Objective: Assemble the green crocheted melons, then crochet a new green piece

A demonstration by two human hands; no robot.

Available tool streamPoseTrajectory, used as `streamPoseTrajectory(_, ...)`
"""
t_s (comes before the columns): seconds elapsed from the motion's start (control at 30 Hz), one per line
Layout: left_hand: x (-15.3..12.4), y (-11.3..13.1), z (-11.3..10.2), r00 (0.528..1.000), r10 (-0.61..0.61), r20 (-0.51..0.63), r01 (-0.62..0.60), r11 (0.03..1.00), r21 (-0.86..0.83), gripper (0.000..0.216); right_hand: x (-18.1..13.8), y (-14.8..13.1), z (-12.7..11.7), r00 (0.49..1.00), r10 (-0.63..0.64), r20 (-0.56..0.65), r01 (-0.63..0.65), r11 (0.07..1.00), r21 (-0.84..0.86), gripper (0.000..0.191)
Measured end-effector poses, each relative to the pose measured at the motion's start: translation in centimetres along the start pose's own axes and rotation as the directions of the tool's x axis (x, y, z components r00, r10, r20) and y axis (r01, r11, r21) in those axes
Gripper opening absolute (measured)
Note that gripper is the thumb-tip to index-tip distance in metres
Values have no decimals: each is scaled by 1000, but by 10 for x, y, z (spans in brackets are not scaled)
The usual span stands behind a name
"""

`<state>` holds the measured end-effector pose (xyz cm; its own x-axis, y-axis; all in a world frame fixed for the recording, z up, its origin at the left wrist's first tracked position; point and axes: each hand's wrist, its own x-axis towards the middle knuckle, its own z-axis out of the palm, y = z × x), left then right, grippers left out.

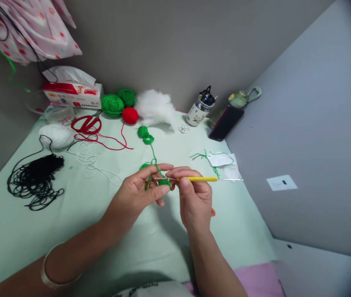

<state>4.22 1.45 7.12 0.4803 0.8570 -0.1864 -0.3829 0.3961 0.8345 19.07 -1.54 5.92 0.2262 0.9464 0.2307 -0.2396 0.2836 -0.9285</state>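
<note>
My left hand (141, 187) pinches a small green crochet piece (164, 182) between thumb and fingers. Green yarn passes over its index finger and runs back to a little green yarn ball (143, 132) on the table. Closed around a crochet hook (198, 179) with a yellow handle is my right hand (195, 196). The hook's metal tip lies at the green piece, and its thin other end points right. Whether a loop sits on the tip is too small to tell. Part of an orange item (213, 212) shows behind my right hand.
Black yarn (36, 177), a white yarn ball (56, 136) and red scissors (87, 124) lie left. Behind are a tissue box (73, 97), green balls (112, 105), a red ball (130, 116) and white stuffing (155, 107). A pen cup (197, 113) and phone (227, 123) stand back right.
</note>
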Motion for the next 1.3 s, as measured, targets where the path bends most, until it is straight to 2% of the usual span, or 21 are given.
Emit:
streamPoseTrajectory(0.17, 0, 2, 0, 999, -16, -36, 17, 999, 32, 30, -1, 2, -1, 1000, 18, -19, -18, 1000, -10, 13)
streamPoseTrajectory(0.3, 0, 5, 0, 997, -21, -80, 22, 1000, 10, 26, 2, -1, 2, 998, 48, -50, -45, 996, 74, 13)
streamPoseTrajectory(0.5, 0, 6, -3, 996, -48, -73, 49, 999, 5, 27, 5, -6, 3, 996, 84, -36, -78, 986, 149, 16)
streamPoseTrajectory(0.6, -1, 7, -4, 996, -47, -78, 51, 998, 43, 28, 3, -7, 0, 1000, 26, -15, -25, 998, 66, 17)
streamPoseTrajectory(0.73, -2, 8, -4, 992, 14, -128, 4, 990, 141, 28, -3, -9, 0, 991, -134, 9, 134, 977, -164, 18)
streamPoseTrajectory(0.87, -3, 10, 0, 978, 105, -181, -61, 971, 232, 28, -8, -9, -1, 938, -325, 123, 346, 845, -408, 24)
streamPoseTrajectory(0.93, -4, 9, 2, 973, 137, -185, -90, 965, 245, 29, -11, -7, -3, 891, -395, 224, 452, 729, -514, 29)
streamPoseTrajectory(1.0, -4, 6, 4, 972, 141, -186, -105, 976, 191, 33, -14, -5, -4, 837, -439, 325, 541, 580, -609, 36)
streamPoseTrajectory(1.07, -3, 4, 4, 983, 76, -169, -68, 996, 52, 43, -17, -3, -5, 808, -433, 400, 576, 435, -692, 45)
streamPoseTrajectory(1.13, -2, 4, 3, 992, -70, -100, 58, 991, -117, 48, -17, -2, -5, 808, -429, 403, 567, 383, -729, 47)
streamPoseTrajectory(1.17, 0, 5, 2, 988, -142, -60, 129, 974, -184, 48, -16, -3, -5, 821, -434, 370, 548, 421, -723, 45)
streamPoseTrajectory(1.2, 1, 6, 0, 980, -197, -26, 186, 955, -231, 47, -15, -3, -4, 843, -442, 306, 515, 502, -695, 40)
streamPoseTrajectory(1.27, 3, 9, -3, 973, -229, -2, 220, 936, -276, 43, -9, -5, -3, 903, -414, 113, 403, 727, -556, 27)
streamPoseTrajectory(1.3, 4, 10, -3, 977, -213, -7, 203, 939, -277, 41, -6, -5, -2, 934, -357, 27, 329, 826, -457, 22)
